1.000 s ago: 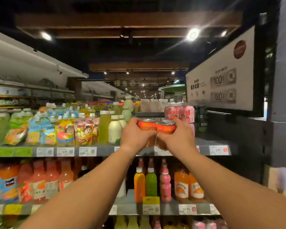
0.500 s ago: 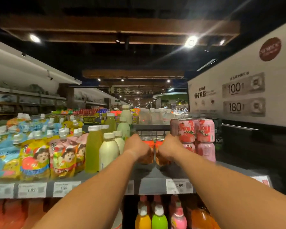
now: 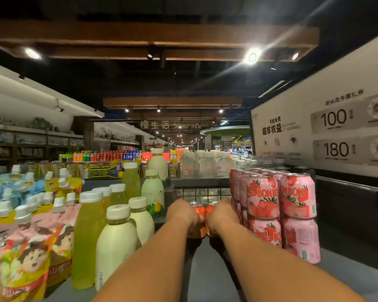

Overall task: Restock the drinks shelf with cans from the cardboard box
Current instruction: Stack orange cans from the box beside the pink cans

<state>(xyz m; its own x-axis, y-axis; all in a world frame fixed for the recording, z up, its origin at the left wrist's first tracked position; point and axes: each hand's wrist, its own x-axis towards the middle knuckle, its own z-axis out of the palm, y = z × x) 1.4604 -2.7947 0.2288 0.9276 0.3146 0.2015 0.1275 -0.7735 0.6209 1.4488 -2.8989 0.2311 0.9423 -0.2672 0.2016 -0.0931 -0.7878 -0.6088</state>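
Compared with one second back: both orange cans now lower and deeper on the shelf (image 3: 205,277), no longer raised at the front edge. Reading this as the placing step nearly complete; cans appearing to rest on or just above the shelf surface, contact not confirmable.

Left hand (image 3: 181,213) gripping the left orange can (image 3: 198,214), fingers curled round it. Right hand (image 3: 222,214) gripping the right orange can (image 3: 210,211), likewise wrapped. Cans standing upright, side by side, touching or nearly so, mostly hidden behind the hands.

Sitting in the gap between the pale bottles (image 3: 140,219) to the left and the stacked pink strawberry cans (image 3: 263,199) to the right; right hand just beside that stack. Wire divider (image 3: 202,194) behind. Cardboard box not in view.
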